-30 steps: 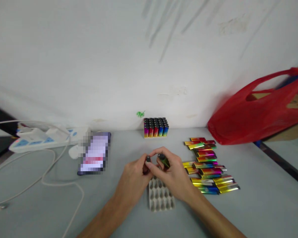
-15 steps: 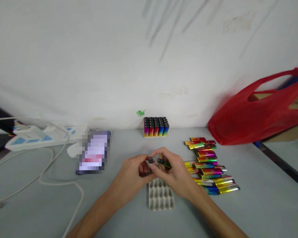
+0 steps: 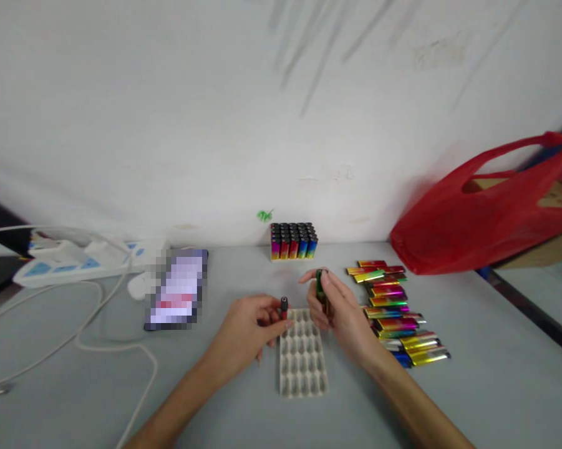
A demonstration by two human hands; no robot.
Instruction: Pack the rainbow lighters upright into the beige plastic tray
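A red lighter with a black top stands upright between the thumb and fingers of my left hand, at the far left corner of a pale tray with rows of slots. Over the tray's right side, my right hand is closed around a green lighter, its lower part hidden by the fingers. Metallic, many-coloured lighters lie in a loose pile to the right of that hand. Against the wall, a full block of upright lighters has black tops.
A lit phone lies at the left, in front of a white power strip with plugs. White cable loops over the table's left side. A red plastic bag stands at the back right.
My right hand has moved away from my left, up and to the right, with its lighter turned more upright. The tray's far rows have come into sight, and the left hand stays with its lighter.
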